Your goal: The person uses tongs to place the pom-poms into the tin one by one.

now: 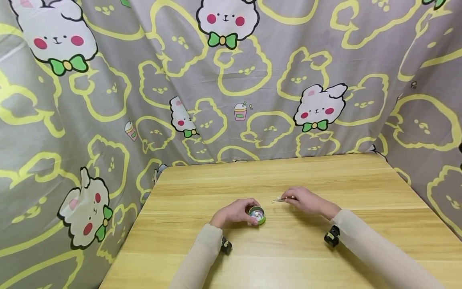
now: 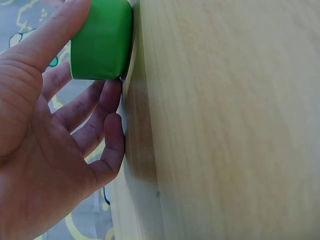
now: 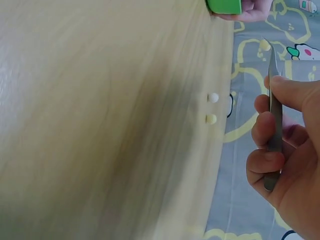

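Note:
My left hand [image 1: 236, 211] holds a small round green tin [image 1: 257, 215] by its side, thumb and fingers around the wall. The tin sits upright on the table, and several small pale and coloured pieces [image 1: 257, 214] show inside it. In the left wrist view the tin's green wall [image 2: 101, 40] is near the thumb. To the right, my right hand [image 1: 303, 199] pinches metal tweezers [image 3: 275, 115] above the table. A small pale yellow round piece [image 3: 264, 45] appears at their tips. On the table near that hand lie a white piece [image 3: 213, 97] and a yellow piece [image 3: 211, 119].
The wooden table [image 1: 187, 184] meets a grey curtain [image 1: 216, 80] printed with yellow outlines and white cartoon animals at its back and sides. Black wrist cameras hang under the left cuff [image 1: 226, 245] and the right cuff [image 1: 331, 236].

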Motion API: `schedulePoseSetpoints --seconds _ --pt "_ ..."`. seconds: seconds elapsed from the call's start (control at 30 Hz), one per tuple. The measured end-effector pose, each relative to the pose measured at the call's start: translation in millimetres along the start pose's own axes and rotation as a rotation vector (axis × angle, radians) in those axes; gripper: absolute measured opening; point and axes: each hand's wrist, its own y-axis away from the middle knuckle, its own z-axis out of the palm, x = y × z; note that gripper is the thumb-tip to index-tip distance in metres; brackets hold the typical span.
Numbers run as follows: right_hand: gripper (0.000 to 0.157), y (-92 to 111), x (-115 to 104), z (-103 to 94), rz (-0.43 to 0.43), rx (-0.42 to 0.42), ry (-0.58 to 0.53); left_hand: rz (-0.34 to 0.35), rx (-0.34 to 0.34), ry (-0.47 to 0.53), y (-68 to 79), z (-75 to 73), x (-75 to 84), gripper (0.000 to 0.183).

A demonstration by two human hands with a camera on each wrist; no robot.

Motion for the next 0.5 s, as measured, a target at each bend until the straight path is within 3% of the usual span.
schedulePoseSetpoints --seconds 0.5 --pt "0.015 -2.4 -18.8 -0.6 -0.092 0.028 0.026 -0.002 0.010 -0.005 -0.7 -0.1 1.4 0.044"
